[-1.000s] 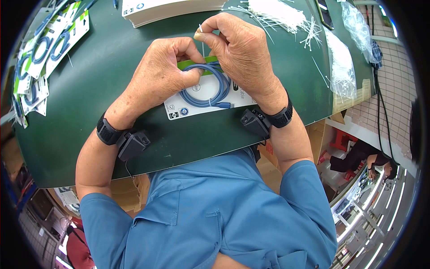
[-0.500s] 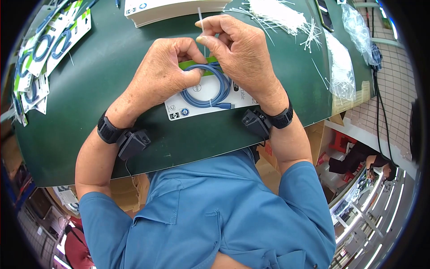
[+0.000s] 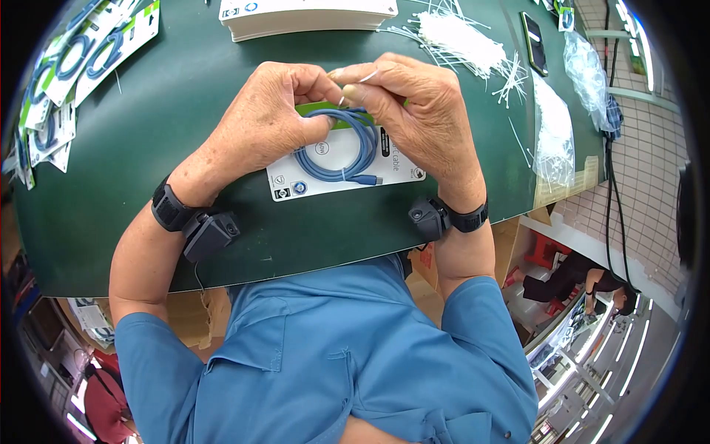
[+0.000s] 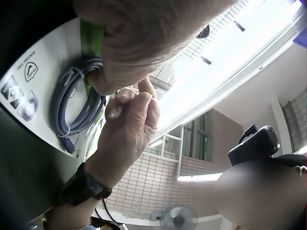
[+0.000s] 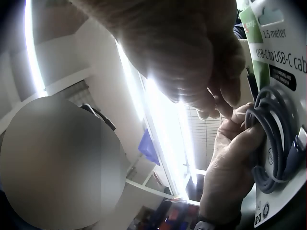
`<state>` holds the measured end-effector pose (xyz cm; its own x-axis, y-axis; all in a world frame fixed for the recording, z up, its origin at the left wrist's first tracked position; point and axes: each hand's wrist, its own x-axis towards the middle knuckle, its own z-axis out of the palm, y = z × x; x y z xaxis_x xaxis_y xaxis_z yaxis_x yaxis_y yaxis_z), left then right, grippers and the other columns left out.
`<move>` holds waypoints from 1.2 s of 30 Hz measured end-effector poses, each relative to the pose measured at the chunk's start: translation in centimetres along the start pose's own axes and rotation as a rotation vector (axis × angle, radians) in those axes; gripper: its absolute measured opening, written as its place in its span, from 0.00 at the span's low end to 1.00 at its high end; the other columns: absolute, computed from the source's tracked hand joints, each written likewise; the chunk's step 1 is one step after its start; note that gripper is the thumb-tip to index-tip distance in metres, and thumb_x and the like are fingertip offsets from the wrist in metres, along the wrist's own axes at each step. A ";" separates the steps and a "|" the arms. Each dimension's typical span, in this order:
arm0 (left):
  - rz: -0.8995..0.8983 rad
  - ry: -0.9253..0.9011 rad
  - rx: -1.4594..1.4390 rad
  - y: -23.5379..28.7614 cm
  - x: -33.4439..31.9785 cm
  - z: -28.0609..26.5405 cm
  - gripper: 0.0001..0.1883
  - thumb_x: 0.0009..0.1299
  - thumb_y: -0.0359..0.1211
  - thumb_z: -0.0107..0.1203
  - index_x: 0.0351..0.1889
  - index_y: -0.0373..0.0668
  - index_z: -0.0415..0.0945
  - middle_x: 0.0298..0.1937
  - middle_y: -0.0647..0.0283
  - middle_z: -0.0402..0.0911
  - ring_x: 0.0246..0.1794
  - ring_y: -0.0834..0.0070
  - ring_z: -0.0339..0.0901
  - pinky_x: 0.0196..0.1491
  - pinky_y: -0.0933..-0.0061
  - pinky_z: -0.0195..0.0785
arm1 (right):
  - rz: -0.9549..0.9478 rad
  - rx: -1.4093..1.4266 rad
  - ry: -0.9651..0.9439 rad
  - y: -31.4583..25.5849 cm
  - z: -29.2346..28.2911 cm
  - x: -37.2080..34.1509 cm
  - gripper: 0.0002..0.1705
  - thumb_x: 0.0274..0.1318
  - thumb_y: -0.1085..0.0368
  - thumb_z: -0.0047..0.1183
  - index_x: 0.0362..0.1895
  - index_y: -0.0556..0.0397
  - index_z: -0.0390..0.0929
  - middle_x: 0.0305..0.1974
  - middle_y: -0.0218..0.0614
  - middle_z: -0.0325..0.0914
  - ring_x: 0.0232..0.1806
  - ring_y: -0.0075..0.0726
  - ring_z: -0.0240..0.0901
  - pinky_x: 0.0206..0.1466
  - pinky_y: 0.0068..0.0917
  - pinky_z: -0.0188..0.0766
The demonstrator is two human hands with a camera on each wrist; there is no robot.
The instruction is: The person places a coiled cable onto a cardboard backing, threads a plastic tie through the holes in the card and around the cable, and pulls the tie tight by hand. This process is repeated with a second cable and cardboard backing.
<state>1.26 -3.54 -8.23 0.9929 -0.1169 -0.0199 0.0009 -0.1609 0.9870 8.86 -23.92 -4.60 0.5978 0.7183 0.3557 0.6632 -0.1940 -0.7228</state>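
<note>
A coiled blue cable lies against a white and green card near the middle of the table. My left hand grips the card's upper edge and the coil, its thumb on the cable. Beside it, my right hand pinches a thin white tie between thumb and fingers, just above the coil. The right wrist view shows the cable on the printed card, with my left hand at the coil. Another tie holds the coil's lower part.
A stack of white cards stands at the back. Loose white ties lie back right, near a phone and a plastic bag of ties. Several carded cables are piled at the far left.
My right hand has lowered and moved slightly right, and the tie that stood upright from its fingers now slants low across them. My left hand has kept its grip. The whole head view has shifted a little.
</note>
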 end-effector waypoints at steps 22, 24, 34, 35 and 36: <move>0.188 0.163 0.287 0.6 0.4 -1.9 0.13 0.61 0.27 0.62 0.42 0.31 0.88 0.30 0.53 0.87 0.29 0.75 0.82 0.38 0.72 0.77 | 0.236 0.313 -0.278 -0.7 -0.2 -0.6 0.10 0.69 0.73 0.61 0.50 0.56 0.90 0.38 0.34 0.85 0.32 0.20 0.81 0.30 0.17 0.77; 0.173 0.166 0.285 0.7 0.4 -1.8 0.13 0.61 0.27 0.62 0.42 0.31 0.88 0.31 0.52 0.87 0.29 0.75 0.82 0.38 0.72 0.77 | 0.276 0.337 -0.254 -1.2 -0.1 -0.6 0.10 0.67 0.74 0.62 0.50 0.56 0.90 0.38 0.33 0.85 0.32 0.20 0.82 0.30 0.17 0.77; 0.182 0.169 0.244 0.4 0.4 -1.6 0.14 0.59 0.27 0.59 0.41 0.31 0.88 0.31 0.52 0.87 0.29 0.74 0.82 0.38 0.71 0.77 | 0.351 0.436 -0.143 -1.2 0.3 -0.6 0.12 0.61 0.80 0.65 0.47 0.57 0.90 0.39 0.34 0.84 0.32 0.21 0.84 0.33 0.15 0.80; 0.171 0.166 0.245 0.5 0.4 -1.6 0.14 0.59 0.27 0.59 0.41 0.31 0.88 0.30 0.52 0.87 0.29 0.74 0.82 0.38 0.71 0.77 | 0.351 0.435 -0.144 -1.2 0.4 -0.6 0.12 0.61 0.80 0.65 0.47 0.57 0.90 0.39 0.34 0.84 0.32 0.21 0.84 0.33 0.15 0.80; 0.159 0.164 0.246 0.5 0.4 -1.7 0.14 0.59 0.27 0.59 0.41 0.31 0.88 0.30 0.52 0.87 0.29 0.74 0.82 0.38 0.71 0.77 | 0.344 0.435 -0.131 -1.1 0.5 -0.7 0.11 0.61 0.80 0.65 0.47 0.57 0.90 0.39 0.34 0.84 0.32 0.21 0.85 0.34 0.16 0.81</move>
<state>1.84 -2.00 -7.50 0.9842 -0.0035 0.1769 -0.1644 -0.3876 0.9070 7.50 -23.85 -4.33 0.6672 0.7449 -0.0002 0.1766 -0.1584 -0.9715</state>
